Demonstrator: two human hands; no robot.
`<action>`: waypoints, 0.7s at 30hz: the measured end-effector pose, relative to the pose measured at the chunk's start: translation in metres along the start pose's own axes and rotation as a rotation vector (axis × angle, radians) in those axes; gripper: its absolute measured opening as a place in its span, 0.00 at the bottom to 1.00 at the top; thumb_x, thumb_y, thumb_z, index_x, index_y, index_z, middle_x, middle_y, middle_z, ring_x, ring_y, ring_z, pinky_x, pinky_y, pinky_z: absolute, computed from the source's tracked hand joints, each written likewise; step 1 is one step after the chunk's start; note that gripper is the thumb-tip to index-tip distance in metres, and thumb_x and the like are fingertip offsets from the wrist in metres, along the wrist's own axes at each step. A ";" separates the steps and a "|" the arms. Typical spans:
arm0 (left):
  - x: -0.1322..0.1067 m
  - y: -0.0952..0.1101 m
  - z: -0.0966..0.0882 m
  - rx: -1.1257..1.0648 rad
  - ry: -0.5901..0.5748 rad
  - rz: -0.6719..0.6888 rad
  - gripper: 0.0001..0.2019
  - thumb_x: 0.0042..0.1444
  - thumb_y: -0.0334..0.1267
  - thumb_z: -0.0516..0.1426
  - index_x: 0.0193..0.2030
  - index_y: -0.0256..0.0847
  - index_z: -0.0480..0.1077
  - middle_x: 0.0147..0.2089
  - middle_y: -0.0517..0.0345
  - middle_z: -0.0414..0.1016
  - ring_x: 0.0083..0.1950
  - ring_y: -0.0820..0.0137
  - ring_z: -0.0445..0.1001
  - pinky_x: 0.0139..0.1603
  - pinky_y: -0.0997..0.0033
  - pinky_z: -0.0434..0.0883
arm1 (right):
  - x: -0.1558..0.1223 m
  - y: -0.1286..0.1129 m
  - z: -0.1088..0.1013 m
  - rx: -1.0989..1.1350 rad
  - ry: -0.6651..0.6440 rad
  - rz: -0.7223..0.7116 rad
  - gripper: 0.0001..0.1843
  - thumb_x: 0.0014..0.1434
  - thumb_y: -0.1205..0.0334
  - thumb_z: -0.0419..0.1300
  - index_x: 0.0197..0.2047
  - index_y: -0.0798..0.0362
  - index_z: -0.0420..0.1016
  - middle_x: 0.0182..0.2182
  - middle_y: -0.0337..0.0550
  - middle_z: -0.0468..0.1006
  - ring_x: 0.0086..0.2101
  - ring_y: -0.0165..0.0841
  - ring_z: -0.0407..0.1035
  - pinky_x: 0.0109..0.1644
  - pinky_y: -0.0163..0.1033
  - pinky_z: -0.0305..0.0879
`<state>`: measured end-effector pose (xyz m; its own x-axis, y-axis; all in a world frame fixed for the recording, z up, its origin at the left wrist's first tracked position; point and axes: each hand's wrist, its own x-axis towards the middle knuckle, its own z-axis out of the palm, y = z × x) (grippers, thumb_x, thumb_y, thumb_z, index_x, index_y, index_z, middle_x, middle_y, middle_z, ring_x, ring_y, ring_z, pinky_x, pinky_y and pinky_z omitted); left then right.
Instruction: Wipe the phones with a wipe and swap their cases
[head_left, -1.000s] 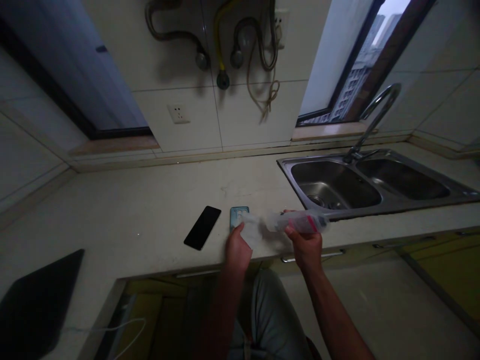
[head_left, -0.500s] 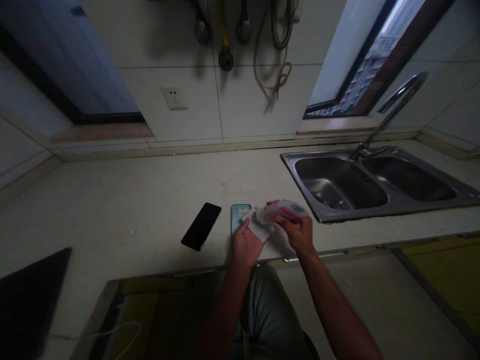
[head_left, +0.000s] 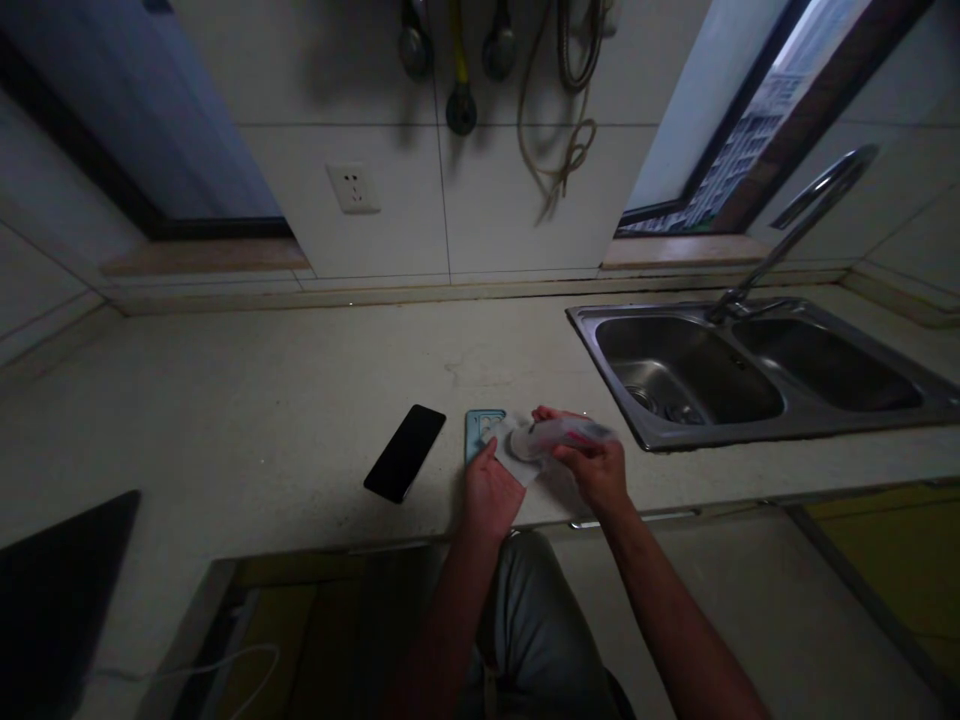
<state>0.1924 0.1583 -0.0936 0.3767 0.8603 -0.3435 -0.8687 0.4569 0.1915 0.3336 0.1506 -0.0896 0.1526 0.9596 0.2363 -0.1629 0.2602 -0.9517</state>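
My right hand (head_left: 598, 472) grips a clear plastic bottle (head_left: 559, 436) with a pink label, tipped on its side with its mouth against a white cloth (head_left: 516, 455). My left hand (head_left: 489, 490) pinches that cloth at its near edge, over the counter's front. A teal phone case (head_left: 480, 428) lies flat just behind the cloth, partly covered by it. A black phone (head_left: 405, 452) lies face up on the pale countertop (head_left: 262, 420) to the left of my hands.
A steel double sink (head_left: 757, 365) with a curved tap (head_left: 806, 215) sits at the right. A dark hob (head_left: 52, 590) fills the lower left corner, with a white cable (head_left: 225, 665) below it. Hoses (head_left: 562, 100) and a wall socket (head_left: 352, 187) are on the tiled wall behind.
The bottle has swung from lying out to the right to pointing its mouth into the cloth. My hands have drawn closer together. The phone and case stay put.
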 end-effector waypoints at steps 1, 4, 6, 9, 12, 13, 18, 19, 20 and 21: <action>0.000 0.000 0.000 0.006 0.004 -0.001 0.17 0.64 0.35 0.49 0.54 0.35 0.73 0.55 0.43 0.77 0.61 0.60 0.72 0.64 0.55 0.66 | 0.000 0.001 -0.001 0.000 0.001 -0.020 0.24 0.47 0.55 0.75 0.48 0.51 0.80 0.48 0.50 0.82 0.49 0.46 0.77 0.56 0.52 0.72; 0.001 0.002 -0.001 0.044 -0.003 -0.014 0.18 0.61 0.35 0.51 0.54 0.35 0.73 0.54 0.43 0.78 0.61 0.57 0.72 0.64 0.52 0.65 | 0.002 0.004 -0.002 0.000 0.066 -0.079 0.22 0.47 0.56 0.75 0.45 0.50 0.80 0.45 0.48 0.83 0.47 0.45 0.78 0.54 0.50 0.73; 0.003 0.003 -0.002 0.053 -0.016 -0.018 0.18 0.61 0.36 0.52 0.54 0.34 0.73 0.53 0.42 0.78 0.62 0.56 0.72 0.64 0.50 0.64 | 0.004 0.006 0.000 0.013 0.081 -0.096 0.20 0.47 0.56 0.75 0.43 0.50 0.80 0.43 0.48 0.84 0.45 0.44 0.78 0.52 0.49 0.74; 0.006 0.004 -0.003 0.046 -0.016 -0.008 0.17 0.61 0.37 0.52 0.53 0.34 0.73 0.53 0.43 0.78 0.62 0.55 0.71 0.65 0.50 0.64 | 0.005 0.006 0.003 -0.004 0.050 -0.110 0.20 0.46 0.58 0.76 0.42 0.50 0.80 0.43 0.47 0.84 0.45 0.43 0.78 0.51 0.47 0.75; 0.007 0.004 -0.004 0.075 -0.011 -0.015 0.18 0.60 0.38 0.53 0.54 0.34 0.73 0.55 0.42 0.77 0.63 0.56 0.70 0.65 0.51 0.64 | 0.005 0.003 0.006 -0.025 0.074 -0.122 0.22 0.46 0.59 0.76 0.45 0.50 0.80 0.44 0.48 0.84 0.46 0.44 0.78 0.52 0.48 0.75; 0.007 0.005 -0.004 0.087 -0.005 -0.020 0.18 0.60 0.38 0.53 0.54 0.34 0.72 0.56 0.42 0.76 0.63 0.56 0.70 0.65 0.52 0.64 | 0.005 0.002 0.007 -0.018 0.074 -0.123 0.23 0.47 0.58 0.76 0.47 0.50 0.80 0.45 0.49 0.83 0.47 0.44 0.78 0.52 0.49 0.74; 0.006 0.005 -0.005 0.085 0.024 -0.037 0.19 0.60 0.38 0.52 0.55 0.34 0.72 0.58 0.42 0.75 0.63 0.56 0.70 0.65 0.52 0.65 | 0.005 -0.001 0.005 0.002 0.029 -0.184 0.23 0.48 0.56 0.75 0.47 0.49 0.80 0.46 0.48 0.83 0.48 0.45 0.78 0.54 0.50 0.74; 0.006 0.006 -0.005 0.085 0.026 -0.042 0.19 0.60 0.38 0.52 0.55 0.34 0.72 0.58 0.42 0.75 0.63 0.55 0.70 0.65 0.52 0.65 | 0.005 -0.001 0.004 -0.006 0.053 -0.209 0.21 0.47 0.57 0.75 0.46 0.48 0.80 0.45 0.47 0.83 0.47 0.44 0.78 0.54 0.50 0.74; 0.007 0.006 -0.004 0.087 0.028 -0.048 0.20 0.60 0.38 0.52 0.56 0.34 0.72 0.57 0.42 0.76 0.63 0.55 0.70 0.65 0.51 0.64 | 0.006 -0.001 0.002 -0.014 0.078 -0.228 0.20 0.47 0.57 0.75 0.45 0.49 0.80 0.44 0.47 0.83 0.47 0.44 0.78 0.54 0.51 0.74; 0.007 0.006 -0.003 0.088 0.027 -0.056 0.20 0.61 0.38 0.52 0.57 0.33 0.71 0.57 0.41 0.76 0.63 0.55 0.71 0.65 0.51 0.64 | 0.006 0.000 0.000 -0.020 0.097 -0.235 0.20 0.47 0.57 0.75 0.44 0.49 0.80 0.44 0.47 0.83 0.46 0.44 0.78 0.54 0.51 0.73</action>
<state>0.1888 0.1662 -0.0977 0.4138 0.8273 -0.3800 -0.8147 0.5228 0.2509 0.3346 0.1567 -0.0878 0.2766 0.8583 0.4323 -0.0932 0.4717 -0.8768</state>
